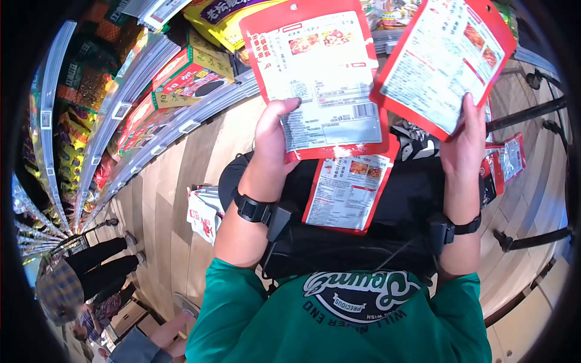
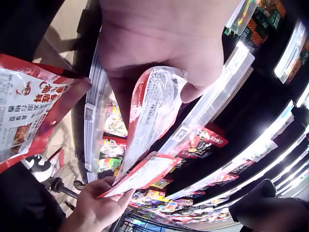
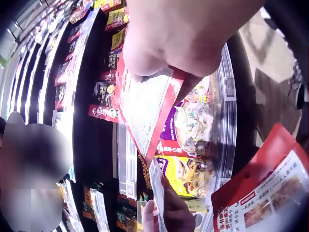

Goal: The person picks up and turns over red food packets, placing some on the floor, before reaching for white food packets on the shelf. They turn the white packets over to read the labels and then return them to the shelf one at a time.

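Observation:
My left hand [image 1: 273, 136] grips the lower left edge of a red and white pouch [image 1: 330, 78], thumb on its printed face. A second such pouch [image 1: 440, 66] is pinched at its lower edge by my right hand [image 1: 465, 142], tilted to the right. The two pouches meet or overlap at their inner edges. Below them a third red pouch [image 1: 348, 192] lies on the black bag or lap area. In the left wrist view, the left hand [image 2: 164, 43] holds its pouch [image 2: 154, 108] from above; the right wrist view shows the right hand [image 3: 169, 43] on its pouch [image 3: 147, 106].
Store shelves [image 1: 175, 130] with packaged food run along the left and top. White and red packages [image 1: 204, 212] lie on the wooden floor [image 1: 160, 242] at left, more red packages [image 1: 513, 156] at right near black metal bars [image 1: 532, 112]. People [image 1: 60, 290] stand at lower left.

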Available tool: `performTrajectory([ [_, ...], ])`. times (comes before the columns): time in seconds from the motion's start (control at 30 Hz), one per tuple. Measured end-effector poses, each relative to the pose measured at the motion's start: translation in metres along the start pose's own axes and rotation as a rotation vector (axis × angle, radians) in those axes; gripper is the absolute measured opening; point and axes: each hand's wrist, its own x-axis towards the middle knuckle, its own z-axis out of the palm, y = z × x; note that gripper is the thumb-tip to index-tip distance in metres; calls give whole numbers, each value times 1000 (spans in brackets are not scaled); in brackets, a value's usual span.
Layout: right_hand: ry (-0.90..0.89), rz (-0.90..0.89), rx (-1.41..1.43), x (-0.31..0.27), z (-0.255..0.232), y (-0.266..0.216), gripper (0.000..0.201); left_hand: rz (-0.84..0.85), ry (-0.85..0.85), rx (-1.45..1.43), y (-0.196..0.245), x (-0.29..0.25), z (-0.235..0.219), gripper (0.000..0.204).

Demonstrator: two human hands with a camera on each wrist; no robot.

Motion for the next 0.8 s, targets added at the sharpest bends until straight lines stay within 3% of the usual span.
performTrajectory([
  [0.23, -31, 2, 9, 1, 1, 2, 40, -46, 4, -25, -1, -1, 0, 54],
  [0.37, -62, -1, 20, 5, -9, 6, 38, -17, 208, 239, -4, 1, -3, 48],
  [0.43, -74, 66, 60, 8, -10, 3, 27, 45, 142, 220, -5, 3, -6, 48],
  [0.5, -148, -57, 65, -1, 8, -2, 45, 83, 124, 277, -4, 4, -5, 51],
  [0.57, -146, -62, 85, -1, 11, -2, 44, 77, 89, 192, -5, 4, -5, 54],
  [0.77, -137, -69, 165, 3, 6, -3, 41, -101, 21, 134, 0, -8, -5, 54],
  [0.8, -108, 6, 113, 6, -7, 3, 32, -246, 4, 319, 2, -11, -6, 50],
])
